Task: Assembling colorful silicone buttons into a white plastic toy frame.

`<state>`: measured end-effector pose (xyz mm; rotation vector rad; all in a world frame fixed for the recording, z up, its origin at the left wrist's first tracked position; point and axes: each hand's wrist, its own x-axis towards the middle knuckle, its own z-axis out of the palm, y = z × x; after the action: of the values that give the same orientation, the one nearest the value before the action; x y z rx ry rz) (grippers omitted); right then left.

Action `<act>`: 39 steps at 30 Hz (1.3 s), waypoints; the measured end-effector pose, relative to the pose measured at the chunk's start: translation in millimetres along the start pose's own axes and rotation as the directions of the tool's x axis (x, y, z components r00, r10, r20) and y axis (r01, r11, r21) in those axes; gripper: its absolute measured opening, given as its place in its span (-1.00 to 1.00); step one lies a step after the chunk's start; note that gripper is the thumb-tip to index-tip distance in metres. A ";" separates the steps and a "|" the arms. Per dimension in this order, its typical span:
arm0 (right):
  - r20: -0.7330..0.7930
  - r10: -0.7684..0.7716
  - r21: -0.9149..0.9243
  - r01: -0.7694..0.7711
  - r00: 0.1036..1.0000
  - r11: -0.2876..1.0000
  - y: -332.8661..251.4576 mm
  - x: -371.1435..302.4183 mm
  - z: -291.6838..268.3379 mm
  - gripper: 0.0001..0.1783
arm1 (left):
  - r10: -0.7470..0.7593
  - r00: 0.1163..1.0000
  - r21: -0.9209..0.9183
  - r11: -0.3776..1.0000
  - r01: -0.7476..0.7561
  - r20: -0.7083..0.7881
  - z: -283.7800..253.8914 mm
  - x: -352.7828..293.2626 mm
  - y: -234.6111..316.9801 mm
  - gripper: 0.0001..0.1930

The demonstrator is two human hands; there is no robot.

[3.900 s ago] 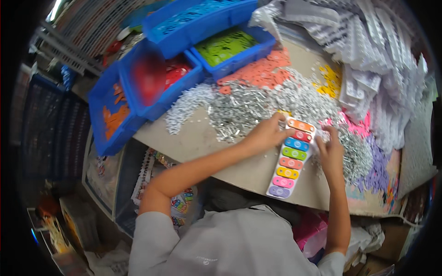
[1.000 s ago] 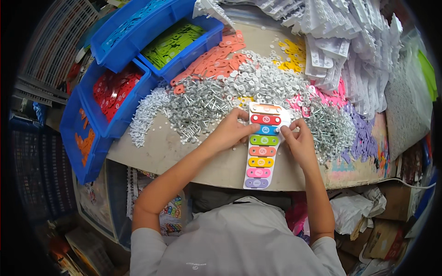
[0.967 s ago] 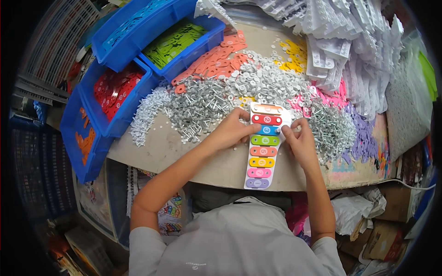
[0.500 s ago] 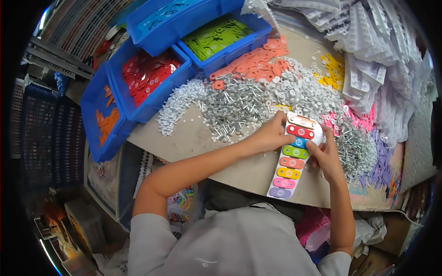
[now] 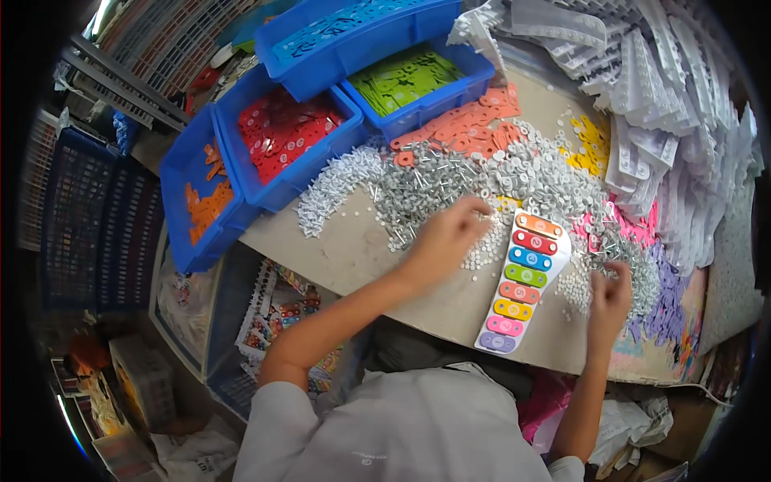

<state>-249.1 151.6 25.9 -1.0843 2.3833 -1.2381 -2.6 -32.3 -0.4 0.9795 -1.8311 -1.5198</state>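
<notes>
A white toy xylophone base (image 5: pixel 562 261) with a column of coloured, numbered bars lies on the table, narrow end toward me. White round caps show on its top three bars; the bars below have bare holes. My left hand (image 5: pixel 443 241) is to the left of it, fingers curled inward above small white rings (image 5: pixel 480 249). My right hand (image 5: pixel 610 301) is to its right, fingers bent together at the edge of a heap of metal screws (image 5: pixel 638 277). Neither hand touches the base. Whatever the fingertips hold is too small to make out.
Blue bins hold orange (image 5: pixel 210 207), red (image 5: pixel 285 132), green (image 5: pixel 405 80) and blue bars (image 5: pixel 345 32). Heaps of screws (image 5: pixel 418 189), white plugs (image 5: pixel 337 185) and white caps (image 5: pixel 530 173) spread behind the base. Coral bars (image 5: pixel 466 128), purple bars (image 5: pixel 666 297) and stacked white bases (image 5: pixel 650 80) surround them.
Both hands have let go of the xylophone base and moved apart, left hand leftward, right hand rightward and down. A white cap now shows on the blue bar. The view has shifted slightly.
</notes>
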 end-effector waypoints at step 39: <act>0.477 0.198 0.556 -0.469 0.856 0.686 -16.6 -48.4 22.6 -0.87 | 0.434 0.865 0.818 0.574 -0.050 -0.252 -121.4 -21.4 -41.8 -0.86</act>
<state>-195.5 166.4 19.5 -0.5402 1.5399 -1.3974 114.1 -87.7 -16.4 1.2288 -2.1848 -0.1794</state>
